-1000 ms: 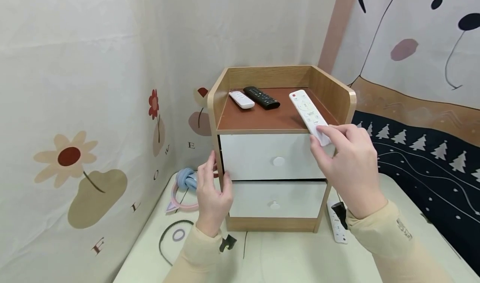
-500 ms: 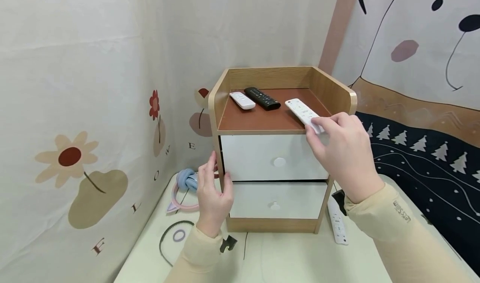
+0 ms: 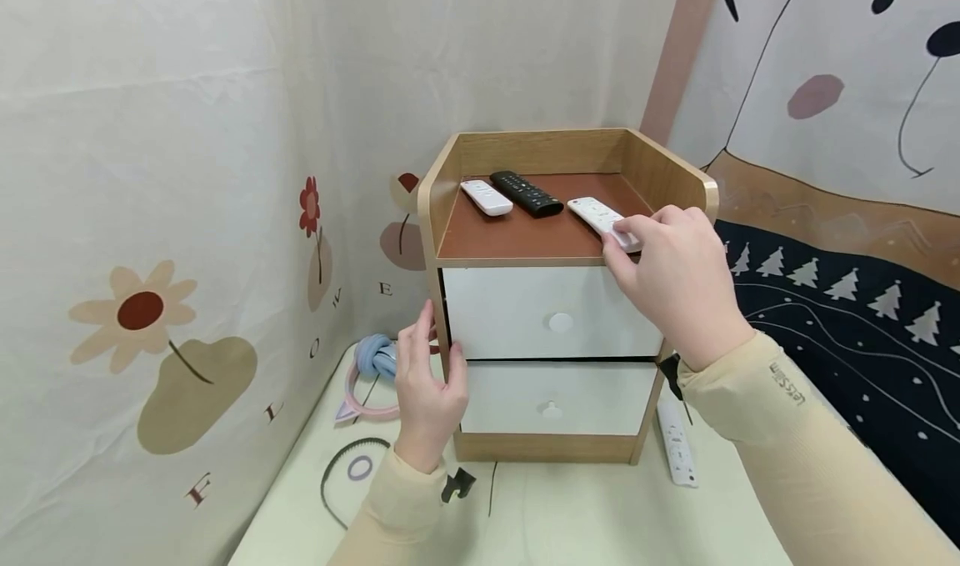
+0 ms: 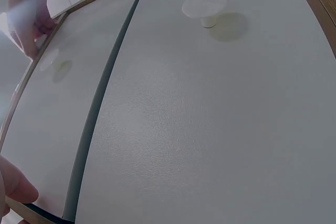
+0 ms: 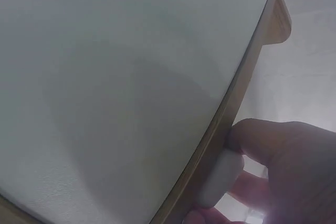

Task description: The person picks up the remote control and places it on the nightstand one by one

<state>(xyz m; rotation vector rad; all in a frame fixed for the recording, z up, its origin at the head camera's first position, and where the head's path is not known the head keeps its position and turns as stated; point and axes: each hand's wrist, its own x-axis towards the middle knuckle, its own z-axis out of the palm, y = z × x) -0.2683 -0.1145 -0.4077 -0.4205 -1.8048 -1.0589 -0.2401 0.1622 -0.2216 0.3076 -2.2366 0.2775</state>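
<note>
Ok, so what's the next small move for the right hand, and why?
I'd probably have the right hand ease the held remote fully down onto the brown shelf: it's pinched by its near end, close to shelf level, though full contact isn't clear; a black remote and a short white remote rest there.

This looks like a home — flower-printed fabric [image 3: 142, 311], a small drawer cabinet [image 3: 517, 316], remote controls [image 3: 596, 214].

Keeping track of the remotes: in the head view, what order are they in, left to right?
Leftmost white remote, black remote, held white remote in the right hand, rightmost white remote on the table.
</note>
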